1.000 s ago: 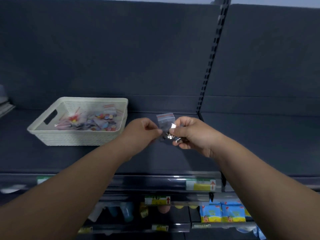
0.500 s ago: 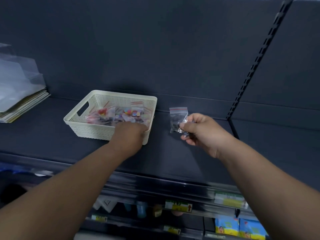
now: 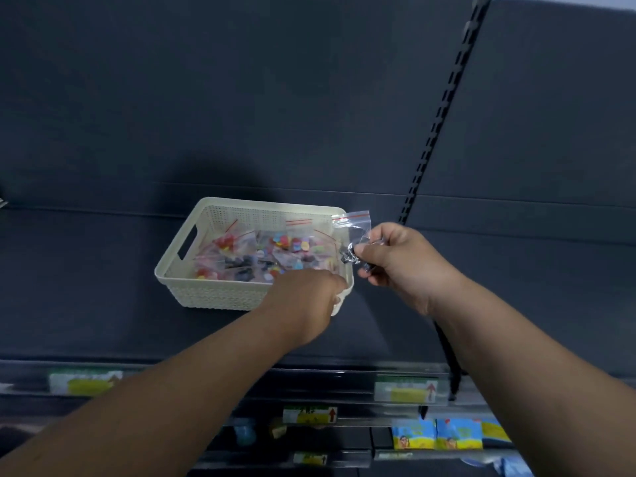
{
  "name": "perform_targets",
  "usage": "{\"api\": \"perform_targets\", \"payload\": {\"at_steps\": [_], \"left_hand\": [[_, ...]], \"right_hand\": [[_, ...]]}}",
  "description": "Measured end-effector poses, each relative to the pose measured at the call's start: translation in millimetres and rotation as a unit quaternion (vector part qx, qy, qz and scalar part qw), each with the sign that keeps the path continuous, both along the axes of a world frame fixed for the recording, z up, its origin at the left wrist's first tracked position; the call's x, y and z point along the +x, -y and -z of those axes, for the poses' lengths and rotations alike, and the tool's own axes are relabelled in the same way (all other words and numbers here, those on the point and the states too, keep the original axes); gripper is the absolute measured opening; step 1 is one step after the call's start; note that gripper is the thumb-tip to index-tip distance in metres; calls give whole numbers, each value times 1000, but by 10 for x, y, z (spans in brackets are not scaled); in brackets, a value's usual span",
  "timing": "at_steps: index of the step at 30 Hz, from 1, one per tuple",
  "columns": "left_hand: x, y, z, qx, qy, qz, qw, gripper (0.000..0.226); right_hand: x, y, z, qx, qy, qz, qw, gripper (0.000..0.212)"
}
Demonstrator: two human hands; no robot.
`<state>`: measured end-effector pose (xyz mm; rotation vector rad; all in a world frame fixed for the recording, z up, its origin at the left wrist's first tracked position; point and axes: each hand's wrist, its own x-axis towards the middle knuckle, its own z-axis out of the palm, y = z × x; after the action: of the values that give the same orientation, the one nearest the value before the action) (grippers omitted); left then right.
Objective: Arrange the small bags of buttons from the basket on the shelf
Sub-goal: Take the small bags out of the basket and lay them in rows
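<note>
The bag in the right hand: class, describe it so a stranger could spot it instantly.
Find the cream basket on the dark shelf. Just past its right rim, the right hand pinches a small clear bag. Unlike the colourful bags in the basket, it is held up and carries dark, silvery buttons.

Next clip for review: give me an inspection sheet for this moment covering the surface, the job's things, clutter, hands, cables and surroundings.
Surface: dark shelf, bare beside the basket; no bag lies on it yet.
Job's things: cream basket on the shelf, holding many small bags of coloured buttons; one clear bag with a red seal strip held up by the basket's right corner.
Clutter: nothing seen.
Hands: left hand at the basket's near right corner, fingers over the rim, grasp not visible; right hand pinches the clear bag.
Cables: nothing seen.
Surroundings: dark back panel with slotted upright; price labels on the shelf edge; packaged goods on lower shelves.
</note>
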<state>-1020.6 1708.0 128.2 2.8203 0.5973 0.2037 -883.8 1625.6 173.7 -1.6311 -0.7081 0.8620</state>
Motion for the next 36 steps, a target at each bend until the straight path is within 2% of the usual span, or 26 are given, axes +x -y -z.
{"api": "perform_targets", "payload": {"at_steps": [4, 13, 15, 18, 20, 22, 24, 28, 36], "left_hand": [[330, 227, 6, -48, 12, 21, 999, 23], [575, 434, -41, -110, 31, 50, 992, 26], [439, 357, -140, -114, 42, 34, 992, 23], [184, 144, -319, -158, 116, -41, 980, 18], [7, -15, -461, -273, 179, -119, 938, 27], [-189, -180, -598, -429, 219, -162, 861, 42], [-416, -363, -703, -516, 227, -171, 808, 40], [-950, -807, -726, -512, 225, -186, 808, 10], [-1987, -1949, -592, -470, 226, -226, 822, 12]], "right_hand": [[233, 251, -37, 1, 5, 30, 1000, 23], [452, 474, -72, 5, -1, 48, 999, 16], [408, 430, -78, 9, -2, 42, 999, 18], [241, 292, -90, 18, -14, 25, 999, 21], [65, 148, -108, 22, -29, 4, 999, 21], [-158, -34, -136, 19, -25, -26, 999, 20], [-410, -251, -168, 21, -13, -54, 998, 21], [-933, -789, -190, 18, -37, -92, 995, 24], [-1969, -1983, -65, -12, -17, -131, 991, 18]]}}
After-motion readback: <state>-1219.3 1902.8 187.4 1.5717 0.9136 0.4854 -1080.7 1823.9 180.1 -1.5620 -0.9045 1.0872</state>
